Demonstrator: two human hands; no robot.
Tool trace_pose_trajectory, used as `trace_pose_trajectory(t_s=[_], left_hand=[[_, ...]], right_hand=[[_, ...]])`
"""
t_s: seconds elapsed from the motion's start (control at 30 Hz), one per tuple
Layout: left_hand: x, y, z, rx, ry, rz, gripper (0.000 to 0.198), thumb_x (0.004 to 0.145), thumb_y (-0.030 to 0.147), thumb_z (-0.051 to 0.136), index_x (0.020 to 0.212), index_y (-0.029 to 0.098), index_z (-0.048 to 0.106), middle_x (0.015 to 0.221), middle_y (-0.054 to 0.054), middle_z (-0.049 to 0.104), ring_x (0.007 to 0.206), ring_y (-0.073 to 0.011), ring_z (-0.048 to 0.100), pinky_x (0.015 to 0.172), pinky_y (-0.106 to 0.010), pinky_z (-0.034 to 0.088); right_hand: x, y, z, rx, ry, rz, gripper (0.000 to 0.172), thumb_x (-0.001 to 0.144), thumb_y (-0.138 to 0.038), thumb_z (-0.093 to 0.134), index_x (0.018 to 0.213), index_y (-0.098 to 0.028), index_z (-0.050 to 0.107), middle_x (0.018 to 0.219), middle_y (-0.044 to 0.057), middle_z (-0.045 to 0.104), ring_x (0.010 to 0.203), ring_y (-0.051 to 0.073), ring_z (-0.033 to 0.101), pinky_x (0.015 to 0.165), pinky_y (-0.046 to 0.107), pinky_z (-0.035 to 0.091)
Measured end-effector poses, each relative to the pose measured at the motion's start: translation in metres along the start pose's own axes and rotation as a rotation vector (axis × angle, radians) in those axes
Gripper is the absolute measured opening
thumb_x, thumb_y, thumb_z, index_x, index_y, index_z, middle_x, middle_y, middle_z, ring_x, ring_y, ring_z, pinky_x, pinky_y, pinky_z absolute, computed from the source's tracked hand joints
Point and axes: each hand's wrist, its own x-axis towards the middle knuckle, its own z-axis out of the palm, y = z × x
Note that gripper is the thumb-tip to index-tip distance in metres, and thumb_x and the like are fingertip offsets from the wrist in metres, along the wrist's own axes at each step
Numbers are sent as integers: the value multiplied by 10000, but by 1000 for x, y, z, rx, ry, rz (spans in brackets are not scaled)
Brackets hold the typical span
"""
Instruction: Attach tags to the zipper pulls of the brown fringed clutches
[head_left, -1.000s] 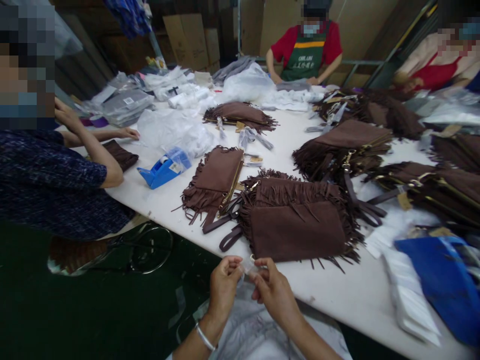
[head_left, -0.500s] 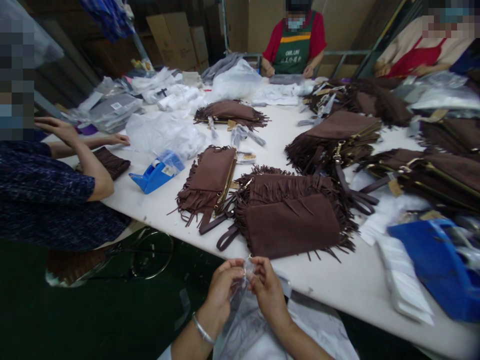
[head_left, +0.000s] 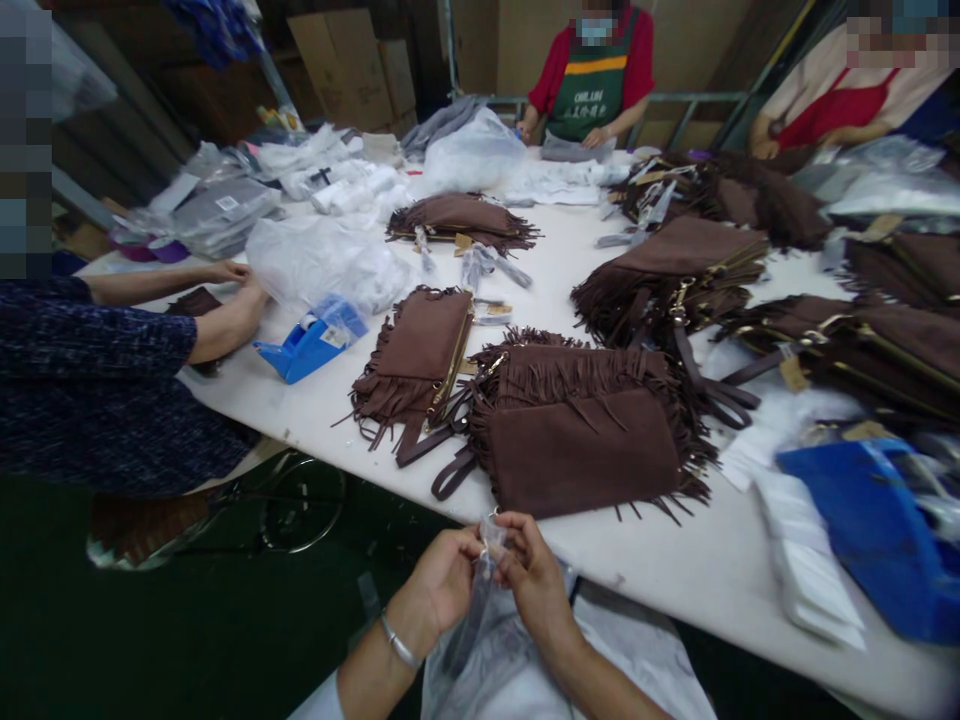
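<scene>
My left hand [head_left: 442, 580] and my right hand [head_left: 534, 578] are pinched together on the top edge of a clear plastic bag [head_left: 480, 630] that hangs down over my lap, just below the near edge of the white table [head_left: 675, 570]. Both hands have their fingers closed on the bag's opening. Right above them on the table lies a brown suede fringed bag [head_left: 585, 430] with dark straps. A second, smaller brown fringed bag [head_left: 416, 360] lies to its left.
A person in a dark blue top sits at the left, hands by a blue tape dispenser [head_left: 307, 345]. Another person in a green apron stands at the far end. More brown fringed bags [head_left: 675, 275], white plastic bags [head_left: 322, 260] and a blue object [head_left: 870, 530] cover the table.
My hands have dropped slightly and the plastic bag now hangs longer between them. The person at the left has lowered a raised arm onto the table.
</scene>
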Motion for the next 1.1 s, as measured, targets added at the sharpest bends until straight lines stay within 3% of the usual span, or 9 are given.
trace_pose_trajectory(t_s=[0.3, 0.4, 0.5, 0.63, 0.73, 0.87, 0.97, 1.03, 1.1], left_hand=[[0, 3, -9, 16, -61, -74, 314, 607, 19, 539, 892, 89, 649, 693, -61, 665, 554, -147, 595, 624, -279, 469], [-4, 2, -14, 99, -43, 10, 250, 659, 23, 602, 896, 85, 650, 685, -63, 665, 584, -147, 610, 629, -263, 473], [-13, 0, -14, 164, 15, 126, 153, 775, 181, 646, 894, 85, 645, 683, -79, 664, 601, -159, 617, 620, -268, 475], [-22, 0, -13, 323, 0, 308, 296, 853, 403, 602, 879, 110, 637, 683, -71, 659, 591, -140, 593, 603, -253, 453], [-20, 3, -16, 545, 83, 309, 310, 803, 411, 657, 860, 108, 635, 673, -57, 657, 533, -114, 558, 537, -225, 409], [-8, 8, -14, 670, 229, 259, 286, 765, 407, 646, 785, 126, 595, 694, -87, 690, 520, -130, 579, 516, -231, 408], [1, 10, -1, 685, 237, 269, 207, 734, 342, 622, 754, 142, 568, 755, -110, 716, 585, -149, 625, 561, -237, 435], [6, 9, 10, 703, 168, 257, 178, 706, 313, 615, 745, 147, 563, 761, -112, 720, 590, -155, 630, 564, -239, 437], [9, 6, 18, 720, 29, 225, 187, 673, 315, 625, 733, 148, 565, 724, -108, 713, 555, -158, 616, 544, -245, 434]], right_hand=[[3, -3, 4, 111, -2, 67, 304, 782, -331, 637, 1033, -229, 499, 803, -25, 614, 497, 72, 488, 429, 172, 385], [6, -3, 5, 137, 16, 94, 317, 749, -335, 671, 995, -215, 510, 747, -36, 611, 467, 62, 481, 412, 158, 362], [10, -2, 8, 125, 22, 94, 305, 725, -313, 678, 958, -206, 512, 719, -36, 616, 466, 68, 500, 410, 155, 354], [9, -11, 8, 31, -78, 23, 299, 808, -353, 578, 1068, -218, 519, 747, -17, 648, 490, 105, 555, 453, 199, 420], [2, -23, -14, -212, -90, -74, 384, 883, -387, 468, 1238, -246, 508, 694, -16, 653, 528, 149, 602, 510, 244, 462], [-1, -29, -72, -443, 198, -125, 366, 844, -439, 532, 1153, -253, 594, 671, -3, 663, 580, 176, 628, 585, 275, 489], [3, -22, -105, -102, 348, 79, 456, 726, -477, 674, 1080, -213, 564, 830, 48, 713, 660, 197, 672, 562, 279, 518], [6, -18, -110, 230, 395, 195, 541, 660, -456, 757, 1085, -202, 536, 950, 73, 717, 769, 200, 695, 586, 264, 542], [7, -18, -103, 479, 412, 252, 587, 607, -413, 823, 1079, -201, 546, 933, 51, 715, 803, 177, 696, 596, 227, 544]])
